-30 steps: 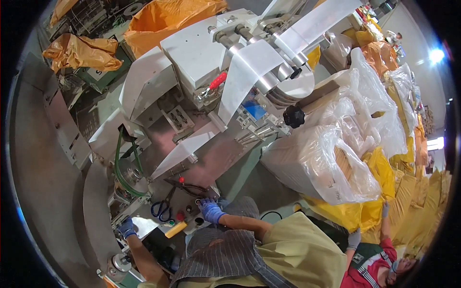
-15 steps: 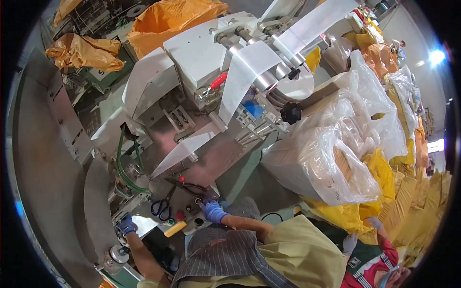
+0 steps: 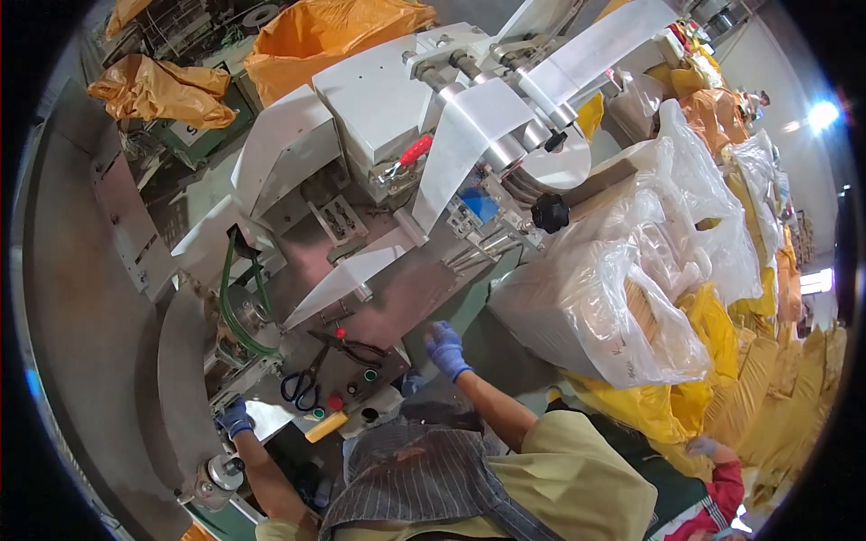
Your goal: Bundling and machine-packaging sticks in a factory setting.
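Note:
My left hand [image 3: 236, 419], in a blue glove, rests at the metal edge of the machine, beside a bright pale plate [image 3: 269, 418]. Its fingertips are partly hidden against the machine. My right hand [image 3: 446, 350], also gloved in blue, is held up over the green-grey surface to the right of the control panel [image 3: 383, 380]. Its fingers look loosely spread and I see nothing in them. On the panel lie scissors [image 3: 300, 389] with dark blue handles and dark-handled pliers [image 3: 356, 345]. A red button [image 3: 336, 402] and a yellow bar [image 3: 327, 426] are near the front.
A white strip [image 3: 469, 131] runs over metal rollers above the panel. A curved metal wall [image 3: 81, 316] stands at the left. Plastic-wrapped stacks [image 3: 595, 307] and yellow sacks [image 3: 722, 343] fill the right. A co-worker's gloved hand [image 3: 702, 446] is at the lower right.
My right hand has lifted off the control panel and moved up and to the right, uncovering a round button. My left hand stays in about the same place.

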A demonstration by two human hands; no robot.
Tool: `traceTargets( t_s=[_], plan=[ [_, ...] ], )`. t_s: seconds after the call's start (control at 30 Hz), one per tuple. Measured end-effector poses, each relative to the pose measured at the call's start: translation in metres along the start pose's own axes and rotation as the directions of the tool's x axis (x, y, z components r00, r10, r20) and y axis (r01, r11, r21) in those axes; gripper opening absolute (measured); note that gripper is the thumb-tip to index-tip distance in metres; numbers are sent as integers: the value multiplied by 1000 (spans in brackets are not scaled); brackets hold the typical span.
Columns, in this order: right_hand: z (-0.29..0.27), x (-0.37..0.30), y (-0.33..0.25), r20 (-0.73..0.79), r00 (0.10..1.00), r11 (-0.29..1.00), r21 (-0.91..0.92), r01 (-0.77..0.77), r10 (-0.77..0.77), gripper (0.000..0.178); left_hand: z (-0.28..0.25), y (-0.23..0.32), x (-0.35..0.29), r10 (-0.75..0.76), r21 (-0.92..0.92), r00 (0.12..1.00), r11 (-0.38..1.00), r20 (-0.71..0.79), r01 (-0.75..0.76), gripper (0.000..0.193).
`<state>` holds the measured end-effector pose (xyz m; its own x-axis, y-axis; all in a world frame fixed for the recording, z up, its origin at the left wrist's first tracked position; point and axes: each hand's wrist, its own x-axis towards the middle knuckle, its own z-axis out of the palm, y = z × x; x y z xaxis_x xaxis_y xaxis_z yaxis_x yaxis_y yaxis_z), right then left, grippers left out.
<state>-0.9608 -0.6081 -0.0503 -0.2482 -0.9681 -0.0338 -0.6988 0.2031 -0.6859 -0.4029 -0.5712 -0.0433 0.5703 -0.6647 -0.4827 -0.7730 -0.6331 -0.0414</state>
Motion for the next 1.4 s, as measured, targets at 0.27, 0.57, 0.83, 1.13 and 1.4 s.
traceTargets(
  t_s=[0.27,0.57,0.83,1.13,1.4],
  plan=[
    [35,-57,-44,694,600,894,148,423,-399,44,-6,21,-7,-111,101,990,990,82,102,56],
    [71,-68,-84,775,558,720,-202,664,-297,31,-12,-20,-8,2,257,1000,966,-29,5,58],
    [63,-77,-71,781,617,827,-280,487,-99,50,-1,26,1,-18,12,999,1000,-29,18,59],
    [47,-68,-59,690,709,916,-176,359,-145,47,13,43,10,19,-50,978,998,-206,-30,64],
    [-70,58,-20,-559,786,964,185,-191,263,19,81,130,-90,375,-955,926,251,-52,-156,16]
  ],
)
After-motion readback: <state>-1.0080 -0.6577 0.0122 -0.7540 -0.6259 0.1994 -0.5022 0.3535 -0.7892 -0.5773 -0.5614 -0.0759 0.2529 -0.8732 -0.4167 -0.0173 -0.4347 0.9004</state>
